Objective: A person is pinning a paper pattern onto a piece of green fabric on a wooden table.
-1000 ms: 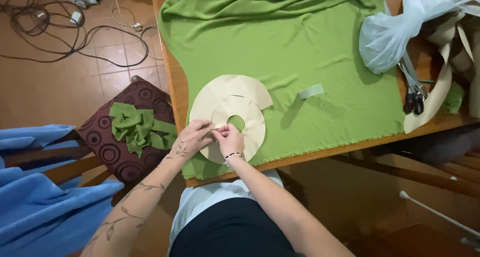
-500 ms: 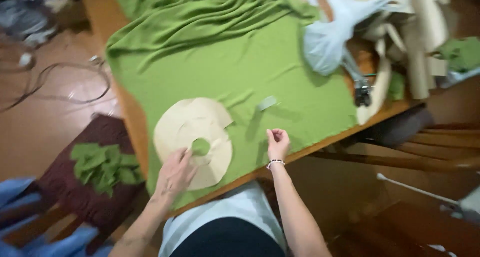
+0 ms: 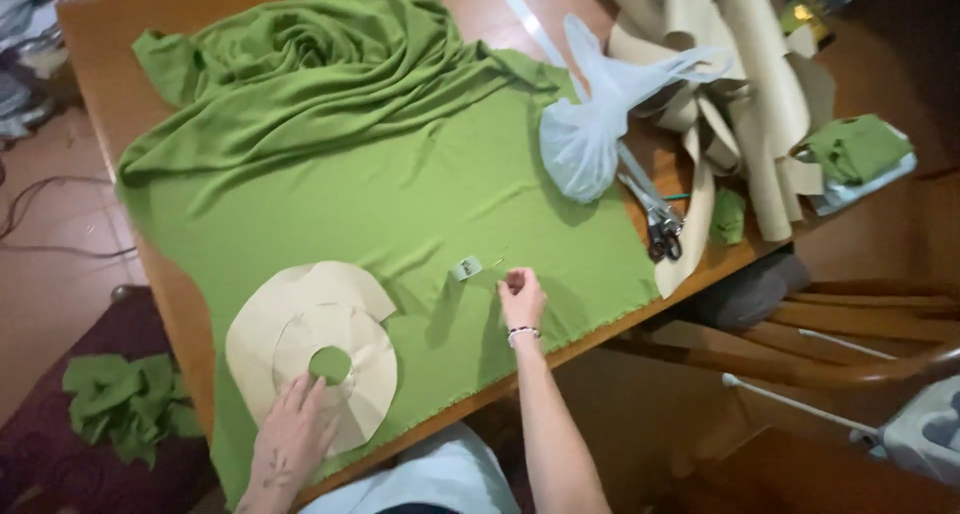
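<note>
Your left hand [image 3: 295, 434] lies flat, fingers spread, on the cream paper pattern [image 3: 312, 349]. Right of the pattern, your right hand [image 3: 522, 296] is curled; whether it pinches anything I cannot tell. A small pale tab [image 3: 466, 268] lies just left of it.

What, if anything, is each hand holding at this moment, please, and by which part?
The left hand holds nothing; it presses flat on the paper pattern. Whether the right hand pinches anything cannot be told.

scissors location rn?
Head view, right side of the table: the scissors lie just past the green fabric's right edge, below the white plastic bag, beside the paper rolls.
</note>
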